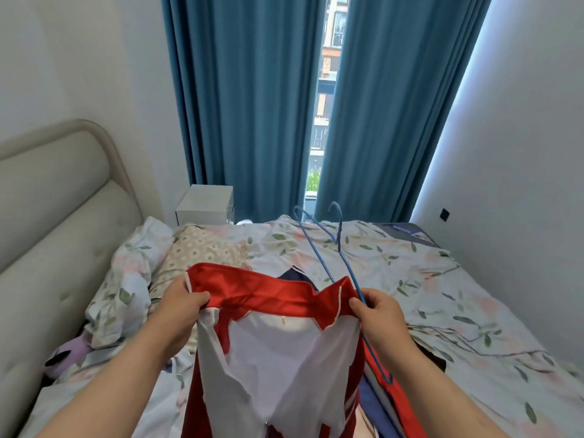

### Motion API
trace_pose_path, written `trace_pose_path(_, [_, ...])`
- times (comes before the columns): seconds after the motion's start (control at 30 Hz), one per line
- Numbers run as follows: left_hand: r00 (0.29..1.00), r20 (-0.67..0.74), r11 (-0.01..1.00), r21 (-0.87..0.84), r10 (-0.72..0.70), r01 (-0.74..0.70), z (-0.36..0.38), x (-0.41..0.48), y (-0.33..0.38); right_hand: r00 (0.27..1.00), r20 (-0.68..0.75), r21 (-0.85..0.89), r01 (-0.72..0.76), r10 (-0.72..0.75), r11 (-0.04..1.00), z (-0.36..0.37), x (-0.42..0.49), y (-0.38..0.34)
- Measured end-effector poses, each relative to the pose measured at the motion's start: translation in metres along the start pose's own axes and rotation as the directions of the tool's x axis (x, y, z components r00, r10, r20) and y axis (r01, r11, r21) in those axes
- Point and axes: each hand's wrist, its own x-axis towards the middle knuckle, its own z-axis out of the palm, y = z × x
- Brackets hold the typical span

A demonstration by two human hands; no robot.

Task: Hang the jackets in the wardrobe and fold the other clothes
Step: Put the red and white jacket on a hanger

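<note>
- Two hands held a red satin jacket with a white lining [275,330] up over the bed in the head view, its collar stretched between them and its body hanging down towards the camera.
- The left hand [180,308] gripped the left end of the collar, fingers curled round the fabric.
- The right hand [379,311] pinched the collar's right end together with thin blue wire hangers [335,245]; two hooks rose above the far side of the bed, and one wire ran down past the wrist.
- A wide bed with a pale floral sheet [448,289] filled the room's middle, its cover rumpled on the left.
- A beige patterned pillow [202,251] lay near the padded cream headboard [63,229], which stood along the left wall.
- A dark navy garment [297,275] showed just behind the jacket's collar, and more blue and red cloth [387,409] lay at the lower right.
- A white bedside cabinet [205,205] stood beyond the bed, in front of long teal curtains [246,105].
- The curtains were parted by a narrow gap [325,115] showing buildings outside.
- A small black wall socket [444,213] sat on the white right wall.
</note>
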Motion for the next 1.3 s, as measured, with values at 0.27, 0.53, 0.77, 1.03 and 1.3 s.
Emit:
trace_pose_path(0.27, [0.998, 0.003, 0.990, 0.130, -0.055, 0.054, 0.037, 0.033, -0.020, 0.997, 0.015, -0.050, -0.073, 0.074, 0.996, -0.012, 0.023, 0.038])
trace_pose_path(0.53, [0.992, 0.066, 0.966, 0.244, -0.104, 0.085, 0.065, 0.098, -0.050, 0.989, -0.022, -0.036, -0.150, 0.149, 0.988, 0.006, 0.062, 0.083])
trace_pose_path(0.77, [0.986, 0.063, 0.926, 0.357, -0.157, 0.124, 0.086, 0.196, -0.130, 0.968, -0.064, -0.066, -0.247, 0.243, 0.967, 0.038, 0.116, 0.158])
trace_pose_path(1.03, [0.985, 0.025, 0.901, 0.408, -0.171, 0.146, 0.134, 0.346, -0.296, 0.954, -0.115, -0.138, -0.292, 0.278, 0.946, 0.084, 0.215, 0.305])
trace_pose_path(1.3, [0.994, 0.012, 0.834, 0.545, -0.108, 0.084, 0.167, 0.426, -0.405, 0.895, -0.250, -0.181, -0.417, 0.368, 0.891, 0.099, 0.275, 0.430])
